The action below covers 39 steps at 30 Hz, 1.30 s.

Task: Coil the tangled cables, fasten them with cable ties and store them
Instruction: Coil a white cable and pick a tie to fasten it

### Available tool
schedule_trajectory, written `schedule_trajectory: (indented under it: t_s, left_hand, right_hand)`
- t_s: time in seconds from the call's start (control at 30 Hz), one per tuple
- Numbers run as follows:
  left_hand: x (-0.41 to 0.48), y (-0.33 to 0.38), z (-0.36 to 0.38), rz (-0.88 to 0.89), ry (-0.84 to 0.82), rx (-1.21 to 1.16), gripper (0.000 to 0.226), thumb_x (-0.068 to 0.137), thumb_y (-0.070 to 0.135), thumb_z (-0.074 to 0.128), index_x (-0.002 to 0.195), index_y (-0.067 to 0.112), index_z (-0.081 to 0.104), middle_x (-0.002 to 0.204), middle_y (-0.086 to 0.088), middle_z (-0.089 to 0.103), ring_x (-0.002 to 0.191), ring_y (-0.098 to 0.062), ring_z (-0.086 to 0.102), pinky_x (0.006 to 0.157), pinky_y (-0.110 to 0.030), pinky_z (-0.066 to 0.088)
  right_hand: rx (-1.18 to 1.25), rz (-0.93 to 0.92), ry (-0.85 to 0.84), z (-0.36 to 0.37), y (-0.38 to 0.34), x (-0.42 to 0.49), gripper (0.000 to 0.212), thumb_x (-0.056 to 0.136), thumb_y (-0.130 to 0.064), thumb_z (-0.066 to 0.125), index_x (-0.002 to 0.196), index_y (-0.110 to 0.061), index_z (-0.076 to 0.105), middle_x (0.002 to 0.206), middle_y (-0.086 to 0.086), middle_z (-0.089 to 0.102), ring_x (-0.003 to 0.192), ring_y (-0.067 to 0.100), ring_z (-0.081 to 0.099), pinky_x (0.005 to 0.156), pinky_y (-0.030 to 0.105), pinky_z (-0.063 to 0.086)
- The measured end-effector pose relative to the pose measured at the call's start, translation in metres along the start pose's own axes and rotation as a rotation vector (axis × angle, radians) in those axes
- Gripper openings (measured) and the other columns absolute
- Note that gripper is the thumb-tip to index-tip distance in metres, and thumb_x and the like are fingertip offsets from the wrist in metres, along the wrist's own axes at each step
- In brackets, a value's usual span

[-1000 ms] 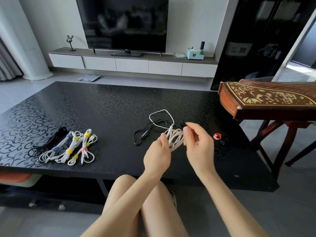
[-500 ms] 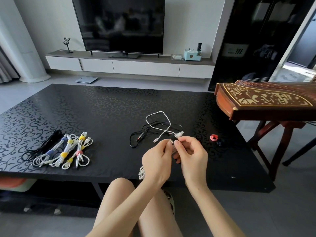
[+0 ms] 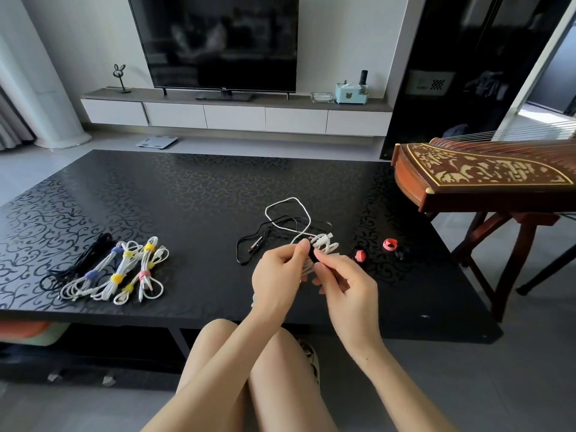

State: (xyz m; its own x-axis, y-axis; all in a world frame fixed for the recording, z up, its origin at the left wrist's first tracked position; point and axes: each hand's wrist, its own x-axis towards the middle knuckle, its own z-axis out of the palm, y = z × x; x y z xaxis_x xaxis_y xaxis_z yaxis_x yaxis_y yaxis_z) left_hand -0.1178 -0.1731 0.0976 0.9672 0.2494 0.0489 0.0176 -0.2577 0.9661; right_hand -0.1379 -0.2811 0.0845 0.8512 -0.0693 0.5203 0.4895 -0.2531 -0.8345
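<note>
A person sits at the near edge of a worktop (image 3: 193, 194). The left hand (image 3: 276, 282) and right hand (image 3: 349, 285) meet above its near middle, holding a coiled cable (image 3: 325, 244) between them. Just behind the hands, loose cables (image 3: 280, 222) lie on the worktop. Tied cable bundles (image 3: 115, 269) lie in a row well to the left, near the front edge. Spare cable ties (image 3: 389, 244) sit just right of the hands. A guzheng (image 3: 486, 169) stands beside the worktop's right end. Behind the worktop a bathroom scale (image 3: 157, 141) lies on the floor. Farther back, a low cabinet (image 3: 233, 115) carries a television (image 3: 215, 42), with a rabbit figure (image 3: 120, 76) to its left and a tissue box (image 3: 350, 93) to its right.
</note>
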Motion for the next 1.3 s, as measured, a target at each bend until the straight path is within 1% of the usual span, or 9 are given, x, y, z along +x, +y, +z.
schedule_trajectory:
  t_s: [0.13, 0.27, 0.43, 0.6, 0.7, 0.83, 0.97, 1.13, 1.3]
  left_hand:
    - [0.003, 0.001, -0.004, 0.037, 0.023, 0.019, 0.026, 0.093, 0.041, 0.050, 0.074, 0.030, 0.065, 0.055, 0.006, 0.063, 0.049, -0.005, 0.054, 0.058, -0.026, 0.040]
    - [0.004, 0.000, -0.006, 0.048, 0.064, 0.051, 0.023, 0.092, 0.041, 0.052, 0.074, 0.029, 0.060, 0.063, 0.014, 0.066, 0.055, 0.001, 0.058, 0.059, -0.022, 0.038]
    - [0.003, 0.002, -0.011, 0.090, 0.037, 0.074, 0.023, 0.092, 0.042, 0.053, 0.071, 0.032, 0.057, 0.062, 0.016, 0.064, 0.056, 0.003, 0.057, 0.060, -0.022, 0.039]
    - [0.002, 0.007, -0.009, 0.110, 0.033, 0.089, 0.025, 0.093, 0.040, 0.052, 0.069, 0.036, 0.052, 0.063, 0.015, 0.065, 0.057, 0.000, 0.063, 0.065, -0.025, 0.046]
    - [0.001, 0.007, -0.006, 0.137, 0.096, 0.176, 0.026, 0.094, 0.039, 0.050, 0.070, 0.031, 0.048, 0.059, 0.015, 0.060, 0.050, 0.003, 0.054, 0.054, -0.014, 0.033]
    - [0.004, 0.007, -0.005, 0.128, 0.119, 0.203, 0.028, 0.095, 0.039, 0.048, 0.069, 0.028, 0.045, 0.061, 0.008, 0.060, 0.050, -0.002, 0.047, 0.054, -0.021, 0.032]
    - [0.009, 0.007, -0.007, 0.117, 0.118, 0.199, 0.027, 0.095, 0.040, 0.047, 0.075, 0.022, 0.049, 0.067, 0.001, 0.063, 0.054, -0.006, 0.046, 0.058, -0.028, 0.035]
    - [0.009, 0.008, -0.010, 0.115, 0.103, 0.210, 0.027, 0.096, 0.039, 0.046, 0.079, 0.021, 0.054, 0.071, -0.001, 0.066, 0.061, -0.011, 0.051, 0.063, -0.029, 0.039]
    - [0.006, 0.008, -0.013, 0.153, 0.124, 0.242, 0.027, 0.096, 0.036, 0.047, 0.075, 0.018, 0.048, 0.063, -0.002, 0.056, 0.054, -0.007, 0.042, 0.057, -0.026, 0.033]
  right_hand:
    - [-0.180, -0.132, 0.064, -0.011, -0.002, -0.011, 0.031, 0.081, 0.000, 0.069, 0.112, -0.007, 0.065, 0.078, -0.011, 0.067, 0.068, 0.002, 0.064, 0.071, 0.008, 0.047]
    - [-0.301, -0.032, 0.077, -0.020, -0.002, -0.017, 0.018, 0.077, -0.016, 0.077, 0.092, -0.015, 0.067, 0.053, -0.010, 0.060, 0.056, 0.007, 0.061, 0.057, 0.017, 0.048]
    - [-0.114, 0.192, -0.043, -0.033, -0.005, -0.016, 0.029, 0.079, -0.015, 0.074, 0.102, -0.021, 0.057, 0.059, -0.004, 0.066, 0.056, 0.006, 0.062, 0.060, 0.012, 0.046]
    - [0.337, 0.601, 0.009, -0.032, -0.010, -0.015, 0.019, 0.077, -0.012, 0.075, 0.089, -0.003, 0.063, 0.052, 0.006, 0.061, 0.043, 0.009, 0.051, 0.042, 0.017, 0.040]
    - [0.288, 0.609, 0.053, -0.028, -0.014, -0.022, 0.017, 0.077, -0.015, 0.076, 0.084, -0.005, 0.064, 0.054, 0.007, 0.064, 0.044, 0.008, 0.052, 0.042, 0.016, 0.041]
    - [0.330, 0.711, -0.044, -0.025, -0.016, -0.018, 0.012, 0.080, -0.016, 0.073, 0.079, -0.005, 0.070, 0.047, 0.005, 0.055, 0.040, 0.008, 0.043, 0.040, 0.017, 0.034]
    - [0.486, 0.871, -0.091, -0.028, -0.011, -0.007, 0.020, 0.066, -0.028, 0.075, 0.078, -0.012, 0.074, 0.038, 0.000, 0.031, 0.037, 0.011, 0.023, 0.044, 0.023, 0.021]
    - [0.590, 1.042, -0.224, -0.027, -0.007, -0.004, 0.019, 0.059, -0.033, 0.077, 0.066, -0.016, 0.075, 0.039, -0.003, 0.031, 0.034, 0.008, 0.027, 0.035, 0.019, 0.022]
    - [0.439, 0.988, -0.276, -0.031, -0.006, 0.000, 0.020, 0.067, -0.032, 0.075, 0.070, -0.012, 0.073, 0.039, 0.000, 0.036, 0.034, 0.010, 0.030, 0.036, 0.020, 0.028]
